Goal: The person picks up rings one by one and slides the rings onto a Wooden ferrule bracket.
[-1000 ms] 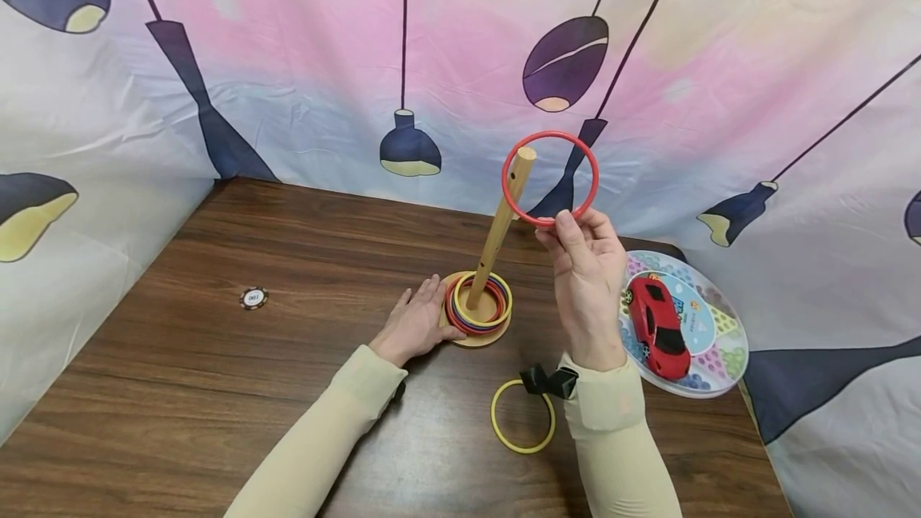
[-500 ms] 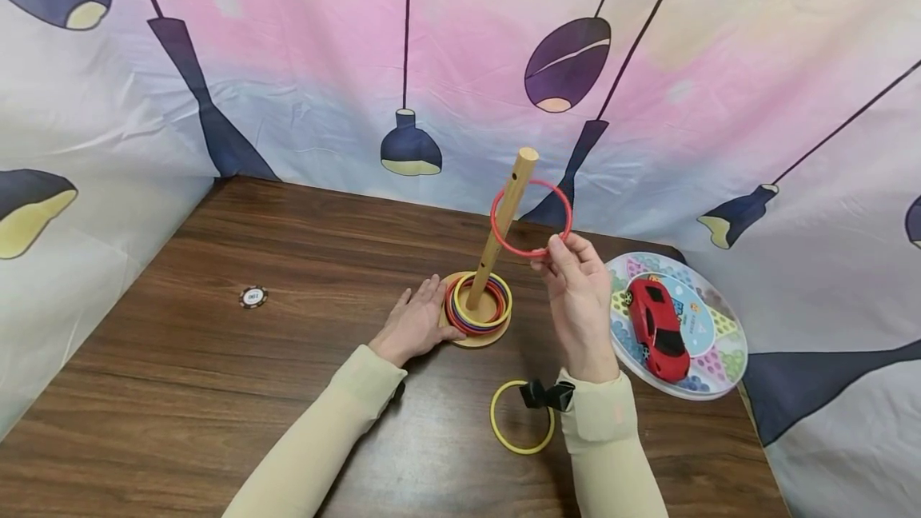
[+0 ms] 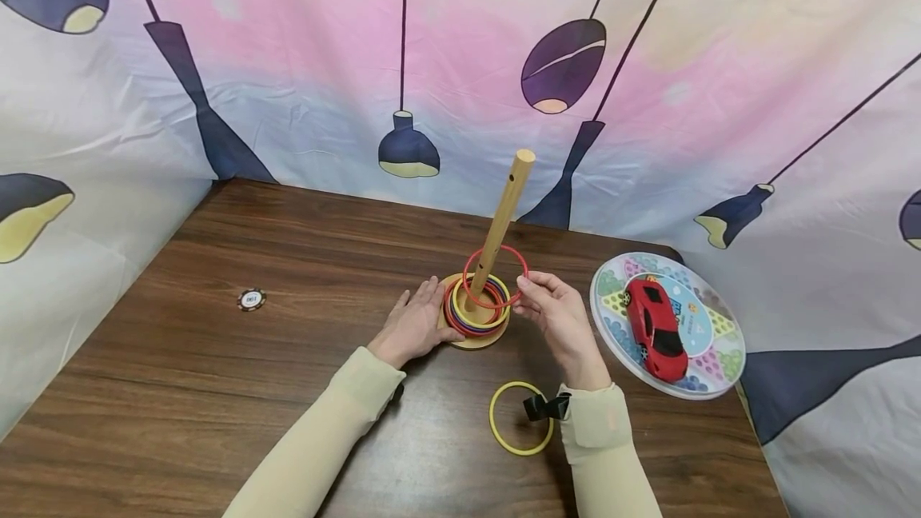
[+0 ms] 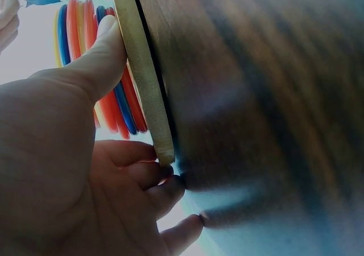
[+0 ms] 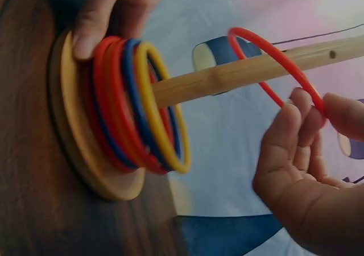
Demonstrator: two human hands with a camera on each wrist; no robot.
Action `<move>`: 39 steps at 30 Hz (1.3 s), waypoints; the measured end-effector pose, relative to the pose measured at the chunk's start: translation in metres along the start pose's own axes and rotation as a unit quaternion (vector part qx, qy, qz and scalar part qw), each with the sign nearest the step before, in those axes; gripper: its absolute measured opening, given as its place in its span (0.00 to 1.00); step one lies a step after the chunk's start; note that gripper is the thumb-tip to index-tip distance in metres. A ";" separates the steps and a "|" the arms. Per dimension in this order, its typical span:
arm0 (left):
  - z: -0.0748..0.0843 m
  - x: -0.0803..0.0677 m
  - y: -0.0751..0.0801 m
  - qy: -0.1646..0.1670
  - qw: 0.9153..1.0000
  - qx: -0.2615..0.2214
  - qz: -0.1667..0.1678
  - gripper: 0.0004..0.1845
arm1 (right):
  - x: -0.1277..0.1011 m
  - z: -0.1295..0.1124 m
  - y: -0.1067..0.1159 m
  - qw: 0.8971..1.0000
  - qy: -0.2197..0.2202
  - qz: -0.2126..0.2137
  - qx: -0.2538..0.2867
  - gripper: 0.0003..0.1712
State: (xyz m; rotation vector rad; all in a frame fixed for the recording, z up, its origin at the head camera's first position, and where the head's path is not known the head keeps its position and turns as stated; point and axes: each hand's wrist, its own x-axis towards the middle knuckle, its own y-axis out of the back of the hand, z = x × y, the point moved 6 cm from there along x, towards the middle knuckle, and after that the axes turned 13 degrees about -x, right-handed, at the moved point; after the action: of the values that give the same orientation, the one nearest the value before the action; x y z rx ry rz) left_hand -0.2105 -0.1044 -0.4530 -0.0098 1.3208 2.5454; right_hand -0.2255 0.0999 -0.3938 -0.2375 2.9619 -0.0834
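A wooden peg (image 3: 506, 214) stands upright on a round wooden base (image 5: 74, 102). Red, blue and yellow rings (image 5: 118, 105) lie stacked around its foot, a yellow one on top. Thumb and fingertips of my right hand (image 3: 561, 322) pinch a red ring (image 5: 278, 56), which encircles the peg, tilted, above the stack. In the right wrist view it stays apart from the stacked rings. My left hand (image 3: 410, 324) lies at the base's left side, its fingers spread. Its thumb (image 4: 105, 57) rests on the base beside the stack, and the other fingertips touch the base's edge and the table.
Near my right wrist a loose yellow ring (image 3: 492, 416) lies flat on the dark wooden table (image 3: 180, 390). On the right, a red toy car (image 3: 656, 329) sits on a round patterned game box (image 3: 727, 342). A poker chip (image 3: 252, 300) lies left. Behind hangs a printed cloth (image 3: 309, 62).
My right hand has brought the red ring down and to the left, from near the peg's top to low around the peg. The left hand has stayed in place.
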 end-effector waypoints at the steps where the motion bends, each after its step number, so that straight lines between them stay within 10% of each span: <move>1: 0.000 0.000 0.000 0.002 1.000 0.000 0.000 0.51 | 0.001 0.003 0.000 1.000 -0.007 -0.003 -0.016 0.10; 27: -0.002 0.000 -0.001 0.005 1.000 0.009 0.001 0.52 | 0.014 0.039 0.011 0.965 -0.039 0.022 -0.258 0.15; 39: 0.002 -0.001 0.001 0.001 1.000 0.002 0.003 0.51 | 0.009 0.038 0.005 0.908 -0.012 -0.023 -0.419 0.22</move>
State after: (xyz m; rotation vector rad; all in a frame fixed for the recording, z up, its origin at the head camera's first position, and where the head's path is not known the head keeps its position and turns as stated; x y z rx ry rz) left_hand -0.2099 -0.1036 -0.4509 -0.0062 1.3288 2.5487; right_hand -0.2287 0.1022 -0.4330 -0.3966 2.7637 1.1827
